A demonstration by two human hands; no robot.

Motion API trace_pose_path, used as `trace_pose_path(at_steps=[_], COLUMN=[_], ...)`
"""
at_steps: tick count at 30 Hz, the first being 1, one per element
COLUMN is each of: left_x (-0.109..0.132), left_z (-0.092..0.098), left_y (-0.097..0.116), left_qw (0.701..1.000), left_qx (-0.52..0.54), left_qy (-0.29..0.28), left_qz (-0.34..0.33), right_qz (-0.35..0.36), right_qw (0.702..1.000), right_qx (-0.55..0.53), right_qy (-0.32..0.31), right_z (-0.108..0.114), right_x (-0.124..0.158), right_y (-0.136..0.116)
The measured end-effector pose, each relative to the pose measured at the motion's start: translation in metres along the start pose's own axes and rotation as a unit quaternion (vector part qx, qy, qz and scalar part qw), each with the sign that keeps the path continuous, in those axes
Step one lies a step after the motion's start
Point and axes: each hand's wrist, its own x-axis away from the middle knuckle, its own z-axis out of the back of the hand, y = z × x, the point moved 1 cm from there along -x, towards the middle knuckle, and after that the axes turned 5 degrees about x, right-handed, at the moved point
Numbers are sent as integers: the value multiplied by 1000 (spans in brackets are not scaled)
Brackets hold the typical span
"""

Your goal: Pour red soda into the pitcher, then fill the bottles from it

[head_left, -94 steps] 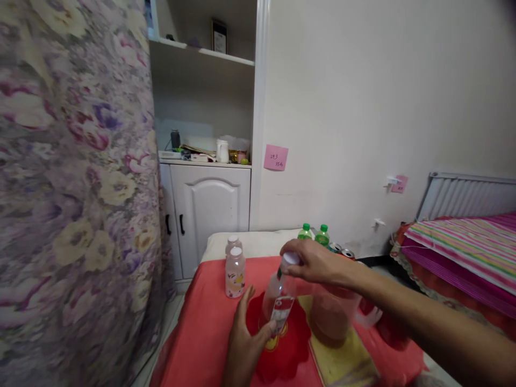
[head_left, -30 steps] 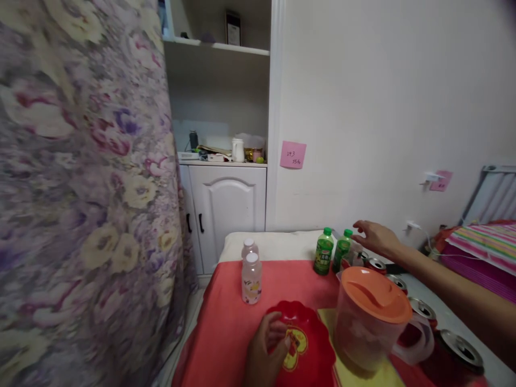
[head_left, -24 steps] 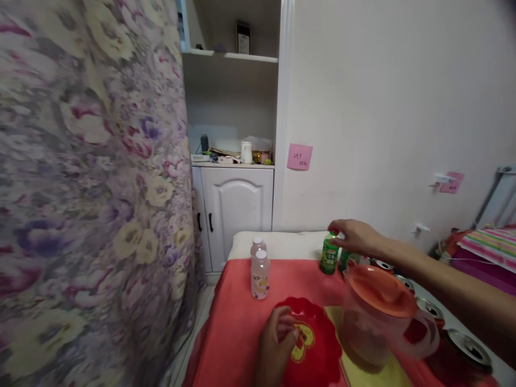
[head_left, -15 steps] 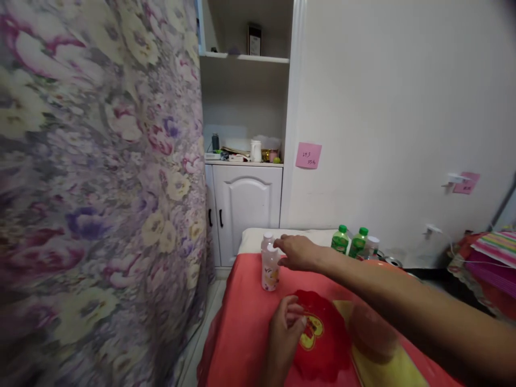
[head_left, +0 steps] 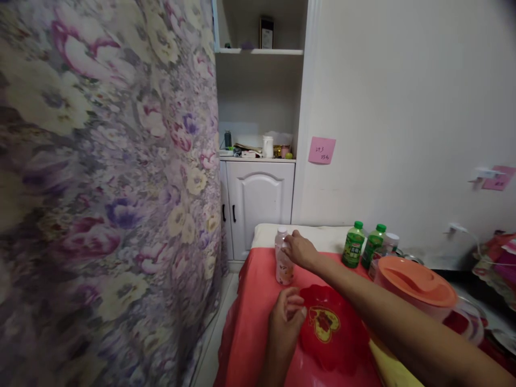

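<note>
Two clear plastic bottles with printed fruit stand close together on the red tablecloth; the rear bottle (head_left: 281, 236) shows its white cap, and the front bottle (head_left: 285, 273) partly covers it. My right hand (head_left: 301, 251) has its fingers closed round the top of the front bottle, hiding that cap. Nearer to me, my left hand (head_left: 285, 317) is held with loosely curled fingers, thumb apart and nothing between them. It is beside the left rim of a red scalloped plate (head_left: 342, 344), which has a yellow heart-shaped print.
Two green-capped bottles (head_left: 353, 246) stand at the back right, near a white-lidded jar (head_left: 392, 239). An orange-lidded container (head_left: 419, 282) is right of my forearm. Yellow cloth (head_left: 389, 363) lies beside the plate. A floral curtain (head_left: 121, 215) hangs at left, with a white cabinet (head_left: 262, 204) behind.
My right hand has closed in on the front bottle's top, covering its cap. The view has swung left, so the orange-lidded container shows more. My left hand stays beside the plate.
</note>
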Motion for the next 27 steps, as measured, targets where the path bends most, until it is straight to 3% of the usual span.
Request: trace_pose_path(at_steps=[7,11,13,16,20,24,27], left_x=[-2,-5,-5,-1,12,24,28], left_z=[10,19,22,20,7,-7,-11], left_y=[3,7,10,16,26,40,41], left_qw=[998,986,974,956,946,931,913], left_qx=[-25,-94,-151,-237,-293,-325,-357], left_qy=[47,116,123,72,-20,-81,-76], left_qz=[-20,-69,-112,-155,-136,-144,-182], right_qz=[21,22,26,34,40,39,-4], right_qw=[997,991,987,967,946,938,936], right_qx=[-72,-108,-130,-210,-282,-317,-322], right_qy=[35,74,93,141,153,137,143], right_z=[1,21,33,46,50,46,43], right_x=[18,51,78,123,174,203,213], right_y=[4,11,15,18,19,24,28])
